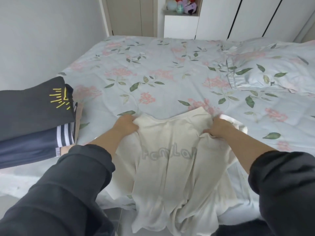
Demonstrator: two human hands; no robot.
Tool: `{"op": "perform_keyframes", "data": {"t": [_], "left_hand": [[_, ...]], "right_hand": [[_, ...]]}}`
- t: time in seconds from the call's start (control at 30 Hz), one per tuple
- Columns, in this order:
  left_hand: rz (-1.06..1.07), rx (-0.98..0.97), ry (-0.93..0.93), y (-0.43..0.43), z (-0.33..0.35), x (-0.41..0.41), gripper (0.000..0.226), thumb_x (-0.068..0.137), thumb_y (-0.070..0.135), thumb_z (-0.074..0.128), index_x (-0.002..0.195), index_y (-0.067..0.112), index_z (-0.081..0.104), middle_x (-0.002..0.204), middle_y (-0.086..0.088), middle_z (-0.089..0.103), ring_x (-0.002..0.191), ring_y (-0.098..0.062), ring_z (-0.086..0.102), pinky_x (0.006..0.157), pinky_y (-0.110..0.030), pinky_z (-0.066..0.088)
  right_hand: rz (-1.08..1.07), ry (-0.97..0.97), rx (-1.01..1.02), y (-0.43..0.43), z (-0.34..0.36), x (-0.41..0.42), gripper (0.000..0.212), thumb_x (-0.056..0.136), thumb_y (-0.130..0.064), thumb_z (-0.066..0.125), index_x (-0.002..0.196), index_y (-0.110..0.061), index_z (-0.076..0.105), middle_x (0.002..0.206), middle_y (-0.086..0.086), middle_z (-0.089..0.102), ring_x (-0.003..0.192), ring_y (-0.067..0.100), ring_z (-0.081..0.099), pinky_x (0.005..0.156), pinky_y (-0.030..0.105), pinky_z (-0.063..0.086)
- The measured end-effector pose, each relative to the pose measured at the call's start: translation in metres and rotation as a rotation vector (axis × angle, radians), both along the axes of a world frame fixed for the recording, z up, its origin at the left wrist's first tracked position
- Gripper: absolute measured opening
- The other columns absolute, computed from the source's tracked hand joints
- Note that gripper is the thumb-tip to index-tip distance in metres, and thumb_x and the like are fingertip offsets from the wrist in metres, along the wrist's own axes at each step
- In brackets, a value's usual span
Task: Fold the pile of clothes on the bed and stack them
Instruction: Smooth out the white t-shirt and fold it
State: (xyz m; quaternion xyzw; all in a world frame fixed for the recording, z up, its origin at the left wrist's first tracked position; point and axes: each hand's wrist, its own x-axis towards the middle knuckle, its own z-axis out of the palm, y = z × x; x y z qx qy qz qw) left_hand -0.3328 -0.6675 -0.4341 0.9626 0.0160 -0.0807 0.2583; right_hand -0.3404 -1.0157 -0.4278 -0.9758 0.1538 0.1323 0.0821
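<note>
A cream T-shirt (172,167) with pale grey lettering lies over the near edge of the bed, its hem hanging down toward the floor. My left hand (127,124) grips the shirt's left shoulder. My right hand (219,127) grips the right shoulder, with a sleeve bunched just beyond it. At the left edge of the bed sits a stack of folded clothes (34,120): a black top with yellow stitching above a navy garment with white stripes.
The bed (162,74) carries a pale blue floral cover stretching far ahead. A matching pillow (276,72) lies at the right. A white wall runs along the left, and wardrobes and a shelf with plush toys (184,5) stand behind the bed.
</note>
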Motion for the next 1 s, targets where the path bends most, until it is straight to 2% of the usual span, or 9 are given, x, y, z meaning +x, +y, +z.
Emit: {"op": "perform_keyframes", "data": {"t": [0.1,0.23,0.43,0.53,0.6,0.67,0.8,0.9,1.0], "left_hand": [[-0.012,0.362,-0.262,-0.002,0.026,0.020,0.021,0.085,0.013,0.054,0.102,0.009,0.066,0.112,-0.008,0.059,0.105,-0.028,0.055,0.070,-0.030,0.040],[-0.065,0.696,-0.439,-0.022,0.079,0.071,0.018,0.088,0.004,0.051,0.101,0.006,0.063,0.104,-0.013,0.058,0.094,-0.032,0.059,0.065,-0.033,0.040],[0.344,0.243,-0.427,-0.036,0.131,0.141,0.018,0.084,-0.003,0.046,0.094,0.003,0.060,0.097,-0.014,0.064,0.084,-0.032,0.059,0.065,-0.035,0.043],[0.286,0.098,-0.141,-0.060,0.087,0.130,0.039,0.091,0.010,0.049,0.130,0.005,0.048,0.130,-0.018,0.052,0.115,-0.035,0.053,0.083,-0.038,0.046],[0.155,0.077,0.060,-0.086,0.040,0.104,0.071,0.094,0.024,0.049,0.151,0.018,0.007,0.156,-0.013,0.015,0.139,-0.034,0.026,0.105,-0.044,0.035],[0.047,0.217,0.069,-0.114,0.002,0.073,0.078,0.096,0.034,0.043,0.150,0.024,-0.012,0.159,-0.004,-0.009,0.146,-0.028,0.001,0.115,-0.049,0.016],[-0.249,0.350,-0.028,-0.153,-0.031,0.021,0.061,0.100,0.034,0.025,0.151,0.024,-0.005,0.160,0.000,-0.010,0.146,-0.026,-0.011,0.116,-0.050,0.005],[-0.306,0.226,-0.046,-0.169,-0.037,-0.007,0.054,0.100,0.041,0.019,0.151,0.026,0.008,0.160,0.002,0.001,0.146,-0.025,-0.006,0.116,-0.049,0.006],[-0.323,0.191,-0.128,-0.177,-0.053,-0.033,0.054,0.100,0.043,0.019,0.151,0.028,0.010,0.160,0.002,0.001,0.146,-0.023,-0.005,0.116,-0.047,0.000]], "right_hand": [[0.028,-0.088,0.033,-0.003,0.022,0.023,0.016,0.082,-0.023,0.061,0.085,-0.009,0.053,0.098,0.014,0.061,0.094,0.029,0.060,0.072,0.029,0.043],[-0.073,-0.462,0.073,-0.003,0.063,0.061,0.005,0.083,-0.009,0.053,0.083,-0.005,0.055,0.093,0.019,0.061,0.094,0.036,0.060,0.069,0.031,0.042],[-0.173,-0.772,0.069,-0.003,0.095,0.122,0.022,0.083,-0.002,0.048,0.102,0.000,0.059,0.109,0.022,0.058,0.101,0.040,0.056,0.077,0.036,0.043],[-0.017,-0.366,0.203,0.002,0.044,0.118,0.052,0.091,-0.025,0.053,0.137,-0.005,0.036,0.140,0.020,0.034,0.127,0.036,0.040,0.101,0.040,0.036],[0.196,-0.087,0.157,0.004,-0.003,0.097,0.064,0.097,-0.037,0.045,0.146,-0.006,0.020,0.153,0.017,0.017,0.141,0.032,0.020,0.113,0.038,0.022],[0.267,-0.155,0.107,-0.002,-0.037,0.074,0.058,0.100,-0.037,0.038,0.146,-0.006,0.024,0.156,0.013,0.014,0.145,0.027,0.012,0.116,0.037,0.015],[0.090,-0.435,0.499,-0.015,-0.044,0.035,0.042,0.099,-0.024,0.045,0.138,-0.006,0.044,0.152,0.013,0.031,0.140,0.025,0.028,0.114,0.027,0.015],[0.038,-0.575,0.447,-0.040,-0.043,0.008,0.035,0.098,-0.014,0.044,0.129,0.001,0.051,0.141,0.020,0.043,0.133,0.030,0.036,0.112,0.032,0.023],[-0.247,-0.660,0.529,-0.073,-0.039,-0.011,0.022,0.093,-0.007,0.045,0.108,0.005,0.057,0.104,0.023,0.058,0.094,0.029,0.052,0.081,0.034,0.043]]}}
